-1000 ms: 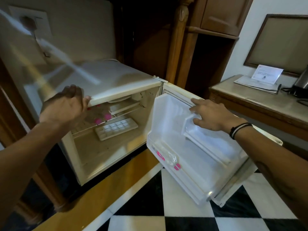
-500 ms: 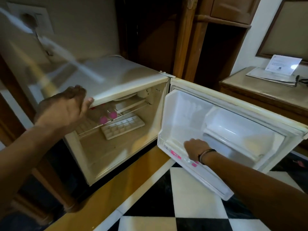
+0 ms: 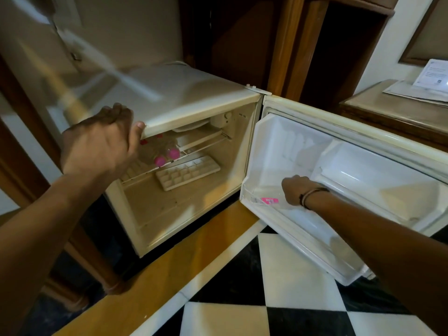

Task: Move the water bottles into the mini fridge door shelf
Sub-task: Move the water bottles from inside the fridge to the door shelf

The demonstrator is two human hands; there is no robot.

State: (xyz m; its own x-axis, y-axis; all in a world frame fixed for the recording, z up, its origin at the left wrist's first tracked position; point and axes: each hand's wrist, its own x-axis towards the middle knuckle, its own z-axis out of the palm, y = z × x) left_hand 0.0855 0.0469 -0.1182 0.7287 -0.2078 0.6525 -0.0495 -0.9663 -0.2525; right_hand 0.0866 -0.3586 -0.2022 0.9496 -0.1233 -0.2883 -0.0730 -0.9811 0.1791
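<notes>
**Right hand down in the door shelf, two bottles left on the rack**

Checkered black-and-white floor tiles and a yellow strip run under a small cream mini fridge (image 3: 189, 93) that stands open against dark wooden furniture. Its door (image 3: 363, 170) swings out to the right of the fridge body, inner side up toward the camera.

Inside the fridge, on the wire rack (image 3: 194, 151), lie water bottles (image 3: 166, 155) with pink caps pointing outward; two caps show. Below the rack sits a white ice tray (image 3: 188, 170). In the low door shelf (image 3: 291, 229), a bottle (image 3: 266, 200) with a pink label lies on its side, just beside the right hand.

The left hand (image 3: 101, 141) rests on the front top edge of the fridge, fingers curled together over the lip and thumb pressed to the edge, arm stretched forward. The right hand (image 3: 297, 190) reaches down into the door shelf, wrist bent, knuckles up; its fingers are hidden behind the hand, so whether they are clamped on the bottle cannot be told.

Likely risks: a bottle left lying flat could roll along the shelf and crowd out the others. Pressing down on the shelf could swing the door or strain its thin rail. Reaching next for the rack, the left hand could knock the remaining bottles onto the ice tray.
</notes>
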